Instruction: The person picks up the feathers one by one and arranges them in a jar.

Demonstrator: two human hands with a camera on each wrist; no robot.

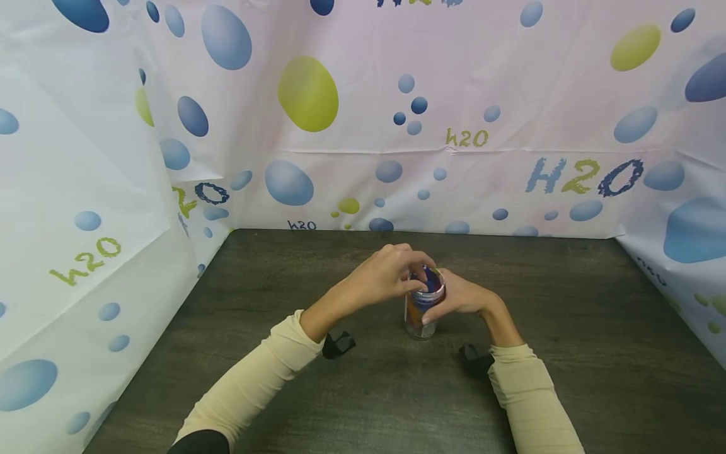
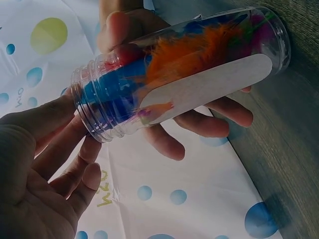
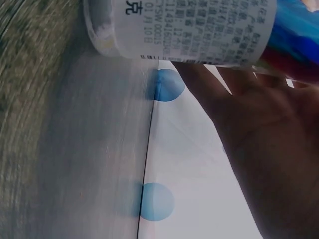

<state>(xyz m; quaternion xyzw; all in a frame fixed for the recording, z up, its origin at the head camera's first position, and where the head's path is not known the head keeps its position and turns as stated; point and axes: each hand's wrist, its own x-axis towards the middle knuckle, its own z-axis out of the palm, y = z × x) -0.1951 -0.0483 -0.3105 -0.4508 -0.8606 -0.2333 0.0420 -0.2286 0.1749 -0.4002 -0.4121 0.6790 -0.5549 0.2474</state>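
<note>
A clear plastic jar point(image 1: 416, 318) with a threaded mouth stands upright on the dark table, with no lid on it. Packed inside are feathers point(image 2: 194, 47) in orange, blue, green and magenta. My right hand point(image 1: 465, 295) grips the jar's side from the right, thumb in front and fingers behind. From above, my left hand point(image 1: 388, 271) reaches to the mouth, its thumb and fingertips at the rim and opening. Whether those fingertips pinch a feather is hidden. A white label point(image 3: 199, 30) with printed text shows in the right wrist view.
The dark wood-grain table point(image 1: 283, 403) spreads around the jar. White sheeting point(image 1: 363, 126) printed with blue and green dots rises behind the table and along both sides. A black wrist mount point(image 1: 338, 345) sits below the left wrist, another point(image 1: 475, 360) by the right.
</note>
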